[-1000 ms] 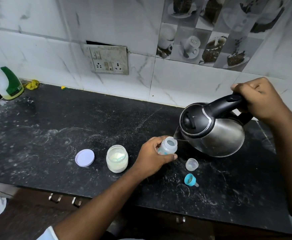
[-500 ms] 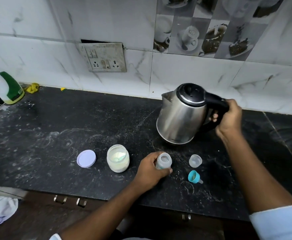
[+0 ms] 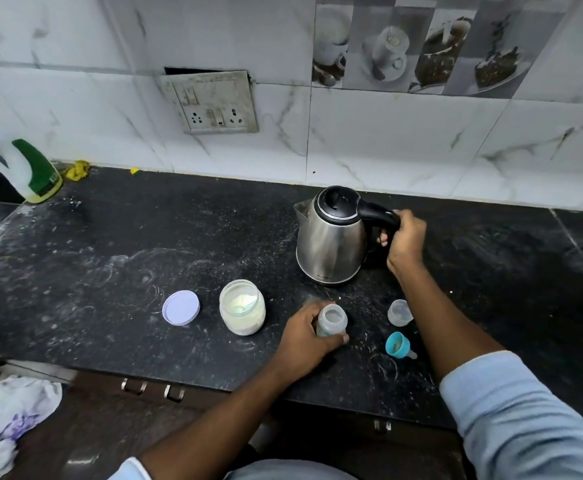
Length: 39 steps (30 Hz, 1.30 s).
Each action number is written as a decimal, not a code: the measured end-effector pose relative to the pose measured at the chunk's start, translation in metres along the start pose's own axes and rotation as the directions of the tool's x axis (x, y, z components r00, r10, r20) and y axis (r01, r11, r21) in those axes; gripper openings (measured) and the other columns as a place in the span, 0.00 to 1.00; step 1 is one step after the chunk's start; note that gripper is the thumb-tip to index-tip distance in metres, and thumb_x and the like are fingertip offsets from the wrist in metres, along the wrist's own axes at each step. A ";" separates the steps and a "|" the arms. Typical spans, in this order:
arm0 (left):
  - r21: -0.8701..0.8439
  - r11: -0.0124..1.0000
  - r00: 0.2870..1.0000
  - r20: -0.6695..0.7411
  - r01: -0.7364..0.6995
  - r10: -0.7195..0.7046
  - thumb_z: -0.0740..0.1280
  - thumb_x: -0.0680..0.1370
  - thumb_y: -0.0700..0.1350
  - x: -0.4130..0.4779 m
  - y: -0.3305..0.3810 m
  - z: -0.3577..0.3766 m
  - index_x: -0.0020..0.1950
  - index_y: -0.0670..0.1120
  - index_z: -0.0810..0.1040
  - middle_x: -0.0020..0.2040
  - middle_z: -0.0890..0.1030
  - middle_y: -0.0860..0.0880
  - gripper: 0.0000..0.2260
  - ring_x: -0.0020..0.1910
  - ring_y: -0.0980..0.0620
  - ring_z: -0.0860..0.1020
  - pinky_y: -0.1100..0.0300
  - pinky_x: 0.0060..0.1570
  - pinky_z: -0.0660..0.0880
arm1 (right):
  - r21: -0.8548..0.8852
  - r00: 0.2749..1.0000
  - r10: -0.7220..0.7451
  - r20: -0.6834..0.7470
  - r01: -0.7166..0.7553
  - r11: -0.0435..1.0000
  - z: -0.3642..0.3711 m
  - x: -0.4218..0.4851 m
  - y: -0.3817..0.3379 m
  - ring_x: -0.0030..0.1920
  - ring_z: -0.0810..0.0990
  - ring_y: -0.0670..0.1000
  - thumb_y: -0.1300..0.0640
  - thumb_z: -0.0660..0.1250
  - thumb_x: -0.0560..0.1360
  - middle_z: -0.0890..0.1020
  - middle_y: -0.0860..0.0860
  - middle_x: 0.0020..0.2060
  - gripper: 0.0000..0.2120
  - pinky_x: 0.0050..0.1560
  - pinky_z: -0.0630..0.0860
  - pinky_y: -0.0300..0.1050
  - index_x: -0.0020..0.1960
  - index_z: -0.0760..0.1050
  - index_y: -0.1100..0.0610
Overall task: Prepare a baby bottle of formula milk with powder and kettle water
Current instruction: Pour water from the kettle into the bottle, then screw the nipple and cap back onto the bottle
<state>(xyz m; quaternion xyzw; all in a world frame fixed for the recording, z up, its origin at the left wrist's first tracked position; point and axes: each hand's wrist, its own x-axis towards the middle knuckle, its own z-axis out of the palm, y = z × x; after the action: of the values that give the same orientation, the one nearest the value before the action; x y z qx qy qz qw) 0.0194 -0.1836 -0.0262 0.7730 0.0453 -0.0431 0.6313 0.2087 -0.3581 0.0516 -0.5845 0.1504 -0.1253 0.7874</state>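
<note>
A small open baby bottle (image 3: 332, 320) stands upright on the black counter (image 3: 144, 258), with my left hand (image 3: 305, 337) wrapped around it. The steel kettle (image 3: 331, 240) stands upright on the counter behind the bottle, its lid closed and spout to the left. My right hand (image 3: 404, 237) grips its black handle. An open jar of white formula powder (image 3: 242, 306) sits left of the bottle, and its lilac lid (image 3: 181, 307) lies flat further left. The bottle's clear cap (image 3: 399, 311) and teal teat ring (image 3: 399, 345) lie right of the bottle.
A white and green detergent bottle (image 3: 19, 161) stands at the counter's far left by the wall. A socket plate (image 3: 213, 102) is on the tiled wall. Crumpled white cloth (image 3: 9, 417) lies below the counter's front edge. Powder dust streaks the counter.
The kettle went from tilted over the bottle, pouring, to upright and set down on the counter behind it. My left hand lowered the bottle onto the counter.
</note>
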 end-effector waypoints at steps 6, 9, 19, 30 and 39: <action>-0.024 1.000 1.000 0.008 -0.008 0.008 0.84 0.66 0.45 0.003 -0.001 0.005 0.60 0.58 0.82 0.58 0.87 0.52 0.25 0.59 0.54 0.85 0.57 0.64 0.79 | -0.025 0.999 0.037 0.024 -0.036 0.999 -0.001 0.001 0.015 0.18 0.66 0.50 0.58 0.59 0.75 0.70 0.52 0.19 0.13 0.23 0.60 0.38 0.34 0.76 0.59; -0.009 1.000 1.000 0.007 -0.030 0.030 0.84 0.65 0.47 0.004 -0.001 0.007 0.59 0.59 0.82 0.58 0.87 0.52 0.24 0.59 0.54 0.85 0.58 0.65 0.79 | -0.043 0.997 0.068 0.040 -0.066 0.997 -0.002 0.000 0.014 0.19 0.66 0.50 0.56 0.60 0.72 0.71 0.53 0.20 0.12 0.24 0.61 0.40 0.34 0.76 0.59; 0.031 0.999 0.999 0.043 -0.017 0.016 0.85 0.68 0.41 0.005 -0.015 0.005 0.57 0.61 0.81 0.57 0.87 0.57 0.25 0.57 0.59 0.85 0.61 0.62 0.79 | -0.428 0.986 -0.166 0.026 0.161 0.889 -0.059 -0.016 -0.011 0.42 0.80 0.45 0.56 0.66 0.80 0.83 0.47 0.42 0.04 0.50 0.76 0.45 0.50 0.80 0.53; 0.077 0.994 0.992 0.104 -0.074 0.066 0.85 0.69 0.43 0.009 -0.018 0.003 0.60 0.59 0.82 0.58 0.87 0.58 0.25 0.59 0.60 0.84 0.61 0.64 0.78 | -0.920 0.950 0.229 0.213 0.117 0.374 -0.156 -0.104 -0.014 0.46 0.80 0.50 0.63 0.71 0.75 0.82 0.50 0.47 0.08 0.46 0.74 0.45 0.53 0.77 0.55; 0.085 0.994 0.993 0.102 -0.074 0.065 0.85 0.69 0.41 0.008 -0.019 0.003 0.63 0.53 0.82 0.59 0.86 0.58 0.25 0.59 0.62 0.84 0.66 0.63 0.77 | -0.913 0.920 0.200 0.338 0.268 0.308 -0.169 -0.151 0.025 0.59 0.66 0.49 0.55 0.79 0.71 0.73 0.41 0.57 0.27 0.56 0.68 0.47 0.65 0.71 0.47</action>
<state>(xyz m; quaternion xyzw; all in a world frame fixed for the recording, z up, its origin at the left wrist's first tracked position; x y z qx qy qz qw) 0.0247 -0.1831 -0.0467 0.7982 -0.0151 -0.0612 0.5991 0.0049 -0.4438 -0.0051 -0.9491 0.0220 0.0896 0.3010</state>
